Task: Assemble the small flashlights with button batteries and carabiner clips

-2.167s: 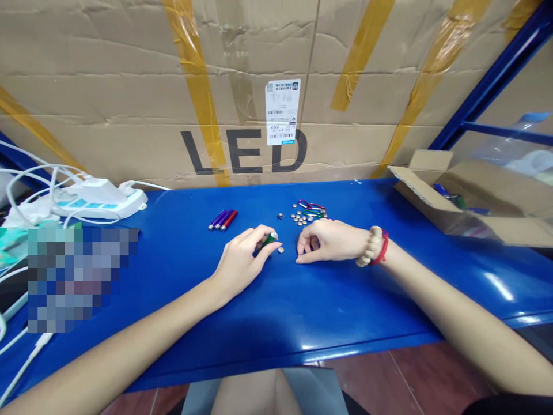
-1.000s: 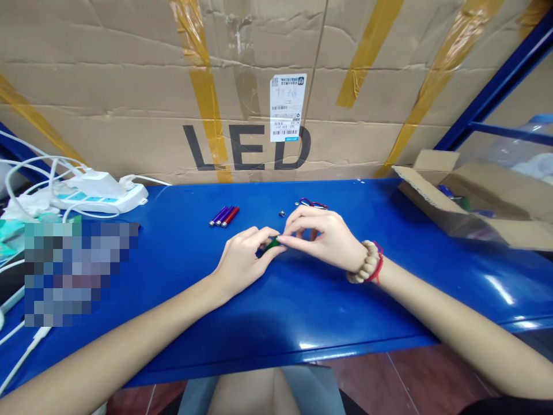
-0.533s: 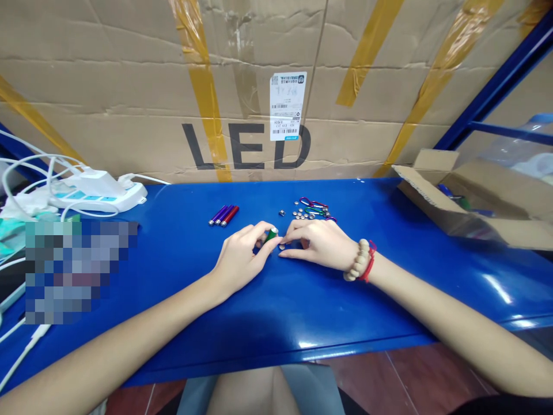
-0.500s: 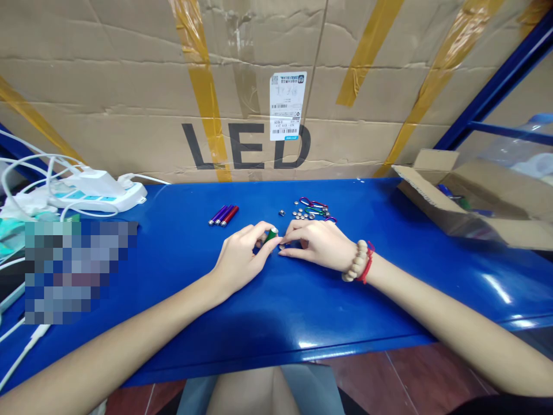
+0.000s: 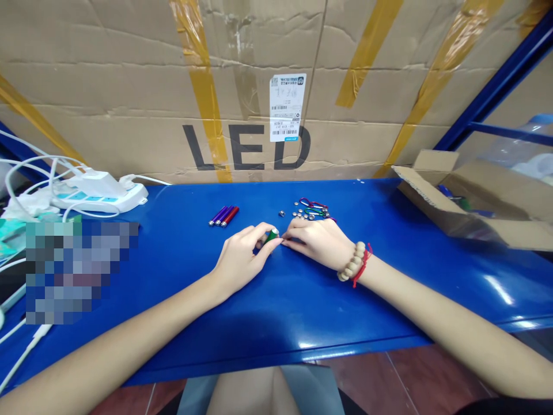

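My left hand [image 5: 244, 256] pinches a short green metal tube [image 5: 272, 235] between thumb and fingers, its silvery end facing up and right. Beside it, my right hand [image 5: 315, 239] has thumb and fingertips pressed together close to the tube's end; whatever is between them is mostly hidden. Just past my right hand lie several small round silver button cells [image 5: 299, 213] and some coloured carabiners [image 5: 317, 211]. A small silver metal piece [image 5: 281, 213] sits apart from them. Farther left, purple tubes [image 5: 221, 215] and a red tube [image 5: 231, 215] with silver ends lie side by side.
The blue table [image 5: 268, 323] meets a large taped cardboard box [image 5: 151, 86] at the back. A white power strip [image 5: 125, 199] with cables stands at left, near a blurred-out patch. An open carton [image 5: 432, 202] with coloured items is at right.
My right thumb and fingers have closed together over the small silver disc that lay beneath them. My left hand keeps the green tube in nearly the same place.
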A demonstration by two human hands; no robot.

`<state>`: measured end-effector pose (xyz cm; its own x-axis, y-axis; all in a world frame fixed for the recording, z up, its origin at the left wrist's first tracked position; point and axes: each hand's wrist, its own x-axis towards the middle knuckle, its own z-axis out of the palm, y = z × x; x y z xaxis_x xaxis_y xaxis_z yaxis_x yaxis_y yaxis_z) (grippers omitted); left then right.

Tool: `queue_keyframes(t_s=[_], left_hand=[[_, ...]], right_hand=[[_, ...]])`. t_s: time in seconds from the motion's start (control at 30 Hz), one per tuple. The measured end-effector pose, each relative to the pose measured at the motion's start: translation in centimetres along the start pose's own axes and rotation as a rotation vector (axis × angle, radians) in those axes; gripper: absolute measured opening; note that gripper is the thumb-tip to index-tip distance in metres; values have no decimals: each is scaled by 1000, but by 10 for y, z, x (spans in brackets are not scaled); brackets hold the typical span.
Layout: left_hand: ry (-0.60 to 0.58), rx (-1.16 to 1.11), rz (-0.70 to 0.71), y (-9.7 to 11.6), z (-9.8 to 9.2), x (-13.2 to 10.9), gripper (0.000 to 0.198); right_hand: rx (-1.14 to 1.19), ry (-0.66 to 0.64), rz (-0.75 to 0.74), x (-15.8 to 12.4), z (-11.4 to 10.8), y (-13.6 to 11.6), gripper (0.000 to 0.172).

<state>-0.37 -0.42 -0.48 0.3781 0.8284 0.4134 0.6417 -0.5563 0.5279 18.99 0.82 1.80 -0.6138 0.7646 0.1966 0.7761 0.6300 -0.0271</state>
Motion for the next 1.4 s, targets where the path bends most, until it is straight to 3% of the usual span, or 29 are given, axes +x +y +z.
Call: queue_keyframes(t_s=[0.07, 0.2, 0.27, 0.43, 0.6, 0.73, 0.87, 1.0, 1.2, 1.4], left_hand=[[5, 2, 10, 0, 0, 0, 22], [16, 24, 41, 0, 1, -1, 23], [21, 41, 52, 0, 1, -1, 23], [26, 53, 54, 0, 0, -1, 20], [17, 12, 15, 1, 0, -1, 21], [29, 15, -11, 2, 0, 0, 22], [21, 28, -10, 2, 1, -1, 21], [16, 37, -12, 3, 2, -1, 20], [20, 40, 0, 4, 2, 0, 21], [18, 25, 8, 3, 3, -1, 22]], right_hand=[[59, 91, 8, -1, 0, 0, 25], [273, 446, 65, -3, -3, -4, 28], [359, 507, 24, -4, -5, -8, 28], [449, 437, -111, -4, -5, -13, 26], [516, 405, -37, 0, -5, -9, 29], [325, 397, 118, 4, -1, 7, 34], [111, 230, 77, 9, 13, 22, 44], [62, 99, 38, 12, 25, 27, 42], [79, 181, 36, 15, 20, 26, 25], [96, 259, 191, 20, 19, 23, 19]])
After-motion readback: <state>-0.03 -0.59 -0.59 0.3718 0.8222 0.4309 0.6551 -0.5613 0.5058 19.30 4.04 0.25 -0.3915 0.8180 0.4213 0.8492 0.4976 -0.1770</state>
